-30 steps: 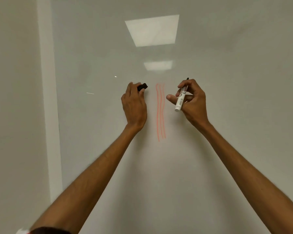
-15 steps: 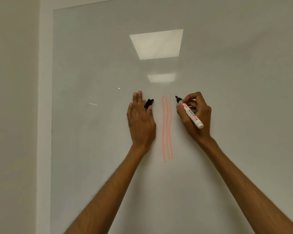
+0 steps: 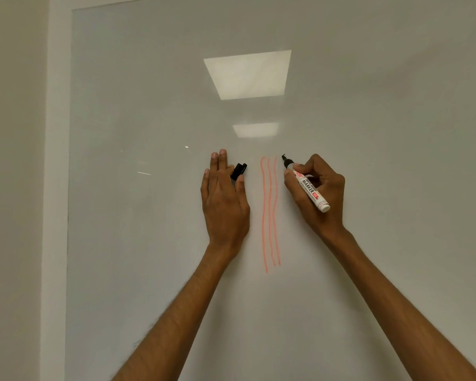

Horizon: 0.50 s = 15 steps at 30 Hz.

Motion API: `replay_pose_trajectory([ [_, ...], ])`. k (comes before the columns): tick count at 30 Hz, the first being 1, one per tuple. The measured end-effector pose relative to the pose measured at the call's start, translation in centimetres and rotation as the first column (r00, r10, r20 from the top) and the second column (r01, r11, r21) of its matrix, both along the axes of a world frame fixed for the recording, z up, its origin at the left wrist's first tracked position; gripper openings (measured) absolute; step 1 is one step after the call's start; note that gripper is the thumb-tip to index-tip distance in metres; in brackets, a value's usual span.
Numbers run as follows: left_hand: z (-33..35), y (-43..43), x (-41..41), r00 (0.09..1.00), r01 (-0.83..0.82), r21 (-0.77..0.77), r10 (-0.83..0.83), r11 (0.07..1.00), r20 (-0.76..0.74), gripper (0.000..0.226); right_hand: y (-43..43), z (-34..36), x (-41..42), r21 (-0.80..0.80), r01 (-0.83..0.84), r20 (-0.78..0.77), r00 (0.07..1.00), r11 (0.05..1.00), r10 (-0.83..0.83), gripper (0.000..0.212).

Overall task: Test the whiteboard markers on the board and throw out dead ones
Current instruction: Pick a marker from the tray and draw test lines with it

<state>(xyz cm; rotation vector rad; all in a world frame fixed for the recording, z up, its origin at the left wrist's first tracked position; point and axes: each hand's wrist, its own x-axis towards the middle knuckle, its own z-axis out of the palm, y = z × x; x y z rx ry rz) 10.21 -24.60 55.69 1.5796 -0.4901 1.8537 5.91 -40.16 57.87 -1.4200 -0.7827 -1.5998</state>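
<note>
Now, right hand (image 3: 327,184) grips marker (image 3: 308,188) beside red lines (image 3: 270,215), left hand (image 3: 224,204) pinches cap (image 3: 238,171).

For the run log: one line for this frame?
stage: testing | right hand: grips uncapped marker, tip by orange lines on whiteboard | left hand: pinches black cap | no black stroke yet

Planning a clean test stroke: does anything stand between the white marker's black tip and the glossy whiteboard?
Nothing visible does. The right hand points the black-tipped white marker at bare glossy whiteboard just right of three wavy orange lines.
</note>
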Motion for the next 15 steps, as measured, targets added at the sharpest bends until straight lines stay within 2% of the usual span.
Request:
replay_pose_trajectory([
  [15,-0.3,0.1,0.0,1.0,0.023,0.005,-0.023,1.0,-0.004,0.051,-0.9,-2.9,-0.5,-0.076,-0.08,-0.03,0.997,0.994,0.078,0.029],
])
